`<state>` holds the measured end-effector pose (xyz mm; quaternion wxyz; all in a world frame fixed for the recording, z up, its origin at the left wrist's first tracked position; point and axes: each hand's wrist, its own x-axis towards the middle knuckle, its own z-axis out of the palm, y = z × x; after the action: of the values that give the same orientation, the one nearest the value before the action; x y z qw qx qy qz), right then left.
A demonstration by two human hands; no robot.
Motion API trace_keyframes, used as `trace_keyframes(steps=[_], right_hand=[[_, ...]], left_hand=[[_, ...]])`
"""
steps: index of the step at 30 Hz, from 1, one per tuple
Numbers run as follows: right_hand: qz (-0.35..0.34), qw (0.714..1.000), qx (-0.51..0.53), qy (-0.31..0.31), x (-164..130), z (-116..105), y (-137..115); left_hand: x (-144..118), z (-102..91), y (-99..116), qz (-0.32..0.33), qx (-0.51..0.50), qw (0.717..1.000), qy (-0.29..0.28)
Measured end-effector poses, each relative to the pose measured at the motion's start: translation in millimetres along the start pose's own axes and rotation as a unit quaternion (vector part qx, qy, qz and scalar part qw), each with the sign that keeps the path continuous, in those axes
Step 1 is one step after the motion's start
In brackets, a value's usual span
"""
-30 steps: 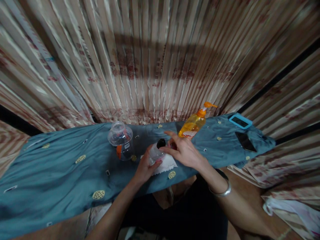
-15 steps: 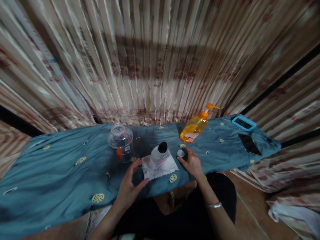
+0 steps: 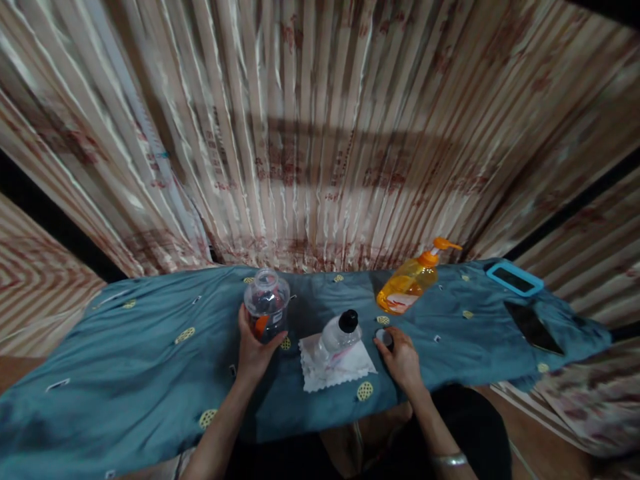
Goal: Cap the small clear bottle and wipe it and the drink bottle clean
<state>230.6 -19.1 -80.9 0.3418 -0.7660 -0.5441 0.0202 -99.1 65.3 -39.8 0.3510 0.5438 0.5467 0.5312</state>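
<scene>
My left hand (image 3: 254, 347) is closed around the lower part of a clear plastic bottle (image 3: 267, 300). This bottle is uncapped and upright, with a wide shoulder and an orange patch on its side. Between the fingers of my right hand (image 3: 401, 358) is a small round cap (image 3: 384, 339), held low at the cloth. A second clear bottle with a black cap (image 3: 349, 321) stands between my hands on a white scallop-edged cloth (image 3: 313, 379). Just beyond my right hand, a pump bottle of orange liquid (image 3: 406, 287) rests on the table.
A blue-green patterned tablecloth (image 3: 165, 373) covers the narrow table. At its right end lie a blue-framed device (image 3: 515, 279) and a dark phone (image 3: 534, 327). Pleated curtains (image 3: 310, 153) hang right behind the table, with dark poles at both sides.
My left hand has moved from beside the white cloth to the uncapped clear bottle and taken hold of it. My right hand stays on the cap. The view has shifted.
</scene>
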Motion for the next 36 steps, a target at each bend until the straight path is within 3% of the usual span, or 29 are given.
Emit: trace_keyframes(steps=[3,7,12,15,19,23,26,31,36], right_hand=[[0.017,1.000,0.025,0.002,-8.6,-4.0,-5.5],[0.033,0.997,0.068,-0.018,-17.7,-14.0,-12.4],[0.058,0.986,0.147,-0.046,5.7,-43.5,-28.3],[0.033,0.973,0.227,-0.040,37.4,-69.2,-61.3],[-0.055,0.945,0.315,-0.075,72.0,-101.6,-131.8],[-0.178,0.955,0.189,-0.143,88.4,-113.3,-195.5],[-0.261,0.946,0.075,-0.178,95.9,-106.7,-222.7],[-0.359,0.911,-0.031,-0.203,102.9,-93.7,-235.2],[-0.357,0.895,-0.135,-0.229,105.1,-101.4,-241.1]], left_hand=[[4.6,5.1,-2.5,-0.055,0.023,0.998,-0.005],[5.2,4.1,-5.4,-0.058,0.053,0.997,-0.001],[7.8,2.9,-3.2,-0.056,0.045,0.997,-0.022],[10.5,2.4,-2.6,-0.047,0.035,0.997,-0.042],[14.1,4.1,-7.7,-0.020,0.043,0.998,-0.042],[17.6,9.6,-17.8,0.016,0.053,0.998,-0.035],[19.3,14.4,-23.7,0.063,0.076,0.995,-0.028],[19.8,18.6,-27.7,0.117,0.097,0.988,-0.014],[20.8,18.7,-26.8,0.130,0.116,0.985,-0.017]])
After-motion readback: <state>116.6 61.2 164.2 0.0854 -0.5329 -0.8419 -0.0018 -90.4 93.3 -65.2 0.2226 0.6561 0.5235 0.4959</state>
